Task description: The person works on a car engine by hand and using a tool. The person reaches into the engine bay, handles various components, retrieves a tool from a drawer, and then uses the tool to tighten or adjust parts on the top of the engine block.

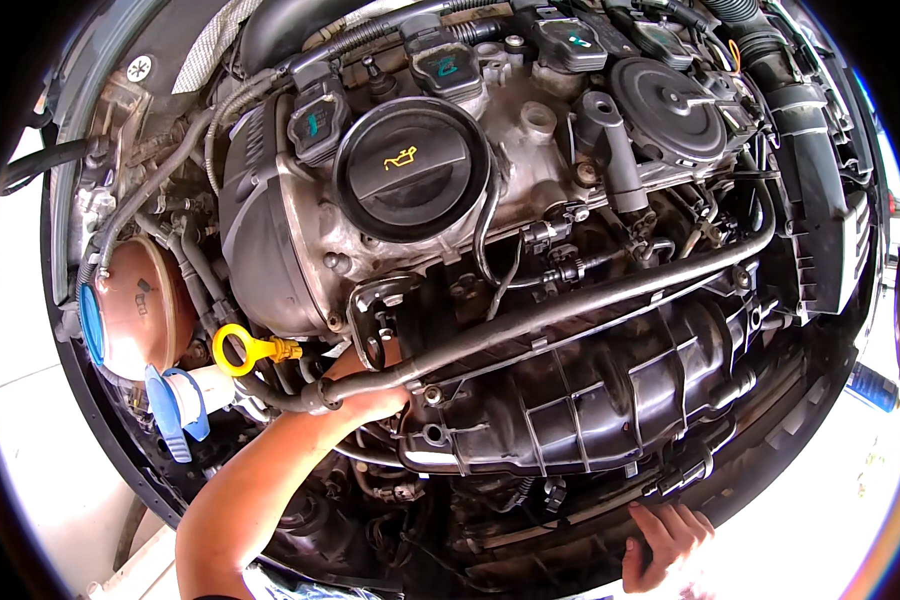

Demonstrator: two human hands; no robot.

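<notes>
My left arm reaches into the engine bay, and my left hand (378, 398) disappears beneath a black hose (525, 312), beside a metal bracket (370, 325) and the black intake manifold (580, 390); its fingers are hidden. A yellow dipstick loop (232, 350) sticks up left of that forearm. At the lower right, my right hand (665, 548) lies at the dark front edge (740, 470) of the engine bay, fingers apart and slightly bent, holding nothing visible. Above the hose are the engine cover (270, 250) and a black oil filler cap (410, 170).
A pinkish coolant reservoir (140, 300) and a blue-capped filler neck (175, 410) stand at the left. Several ignition coils (448, 68) line the top, near a round black housing (670, 110). A large air duct (810, 180) runs down the right side. A blue object (870, 388) lies beyond the car.
</notes>
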